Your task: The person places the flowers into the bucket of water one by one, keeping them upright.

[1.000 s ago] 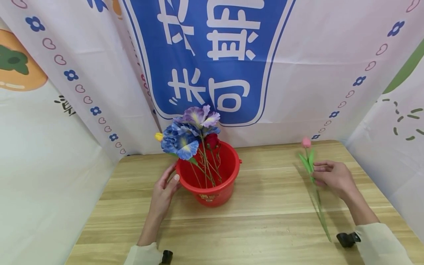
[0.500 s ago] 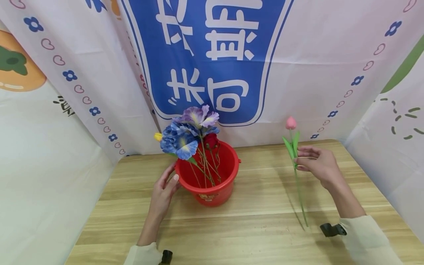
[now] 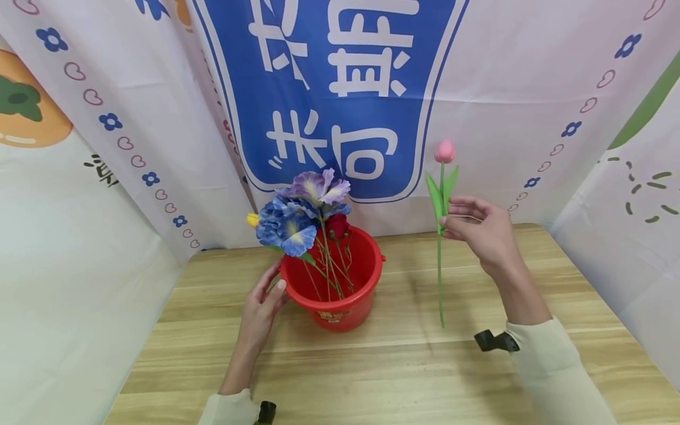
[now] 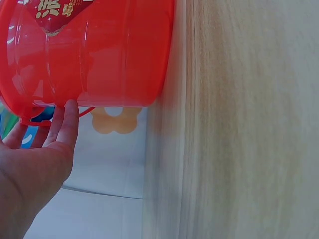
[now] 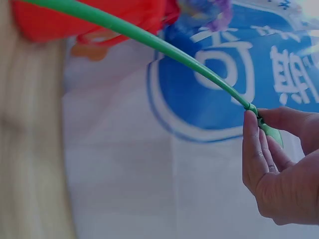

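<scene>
A pink tulip (image 3: 445,151) with a long green stem (image 5: 199,67) hangs upright above the table, right of the red bucket (image 3: 347,313). Thumb and fingers of my right hand (image 3: 486,233) pinch it just where the leaves meet the stem. On the bucket's left side rests my left hand (image 3: 260,310); in the left wrist view its fairly straight fingers (image 4: 70,124) touch the wall near the rim. Standing in the bucket are a blue flower (image 3: 289,227), a purple iris (image 3: 321,186), a red rose (image 3: 337,226) and a yellow bloom (image 3: 252,219).
The wooden table (image 3: 350,378) carries the bucket near its back edge. Behind it hangs a white cloth (image 3: 510,106) with a blue printed panel (image 3: 366,106). More printed cloth (image 3: 69,248) closes off the left side, and the right side likewise.
My right hand has raised the tulip off the table and carried it left, nearer the bucket. The left hand and the bucket have stayed in place.
</scene>
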Demonstrator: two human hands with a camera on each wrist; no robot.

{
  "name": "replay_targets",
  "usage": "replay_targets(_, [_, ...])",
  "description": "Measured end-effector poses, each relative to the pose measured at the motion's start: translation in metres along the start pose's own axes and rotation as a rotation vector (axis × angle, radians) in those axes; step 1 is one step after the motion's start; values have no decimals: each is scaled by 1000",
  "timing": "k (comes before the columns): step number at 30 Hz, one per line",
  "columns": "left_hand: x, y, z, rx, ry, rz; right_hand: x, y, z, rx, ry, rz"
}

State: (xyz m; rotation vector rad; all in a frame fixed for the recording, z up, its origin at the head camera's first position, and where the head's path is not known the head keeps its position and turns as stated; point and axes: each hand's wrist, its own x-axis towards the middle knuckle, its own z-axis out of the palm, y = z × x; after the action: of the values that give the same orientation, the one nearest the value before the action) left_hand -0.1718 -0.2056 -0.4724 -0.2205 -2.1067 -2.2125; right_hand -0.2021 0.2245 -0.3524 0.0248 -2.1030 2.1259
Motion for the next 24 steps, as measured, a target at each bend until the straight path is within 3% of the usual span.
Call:
replay_targets(5, [0,0,0,-3,-3,-1,5,-20,22,58,15,-40])
replay_targets(10, [0,0,0,-9,-3,-1,8,-35,42,45,37,-75])
replay_targets(24, [1,-2,-1,-9,-7,10,16,-56,82,49,11,-202])
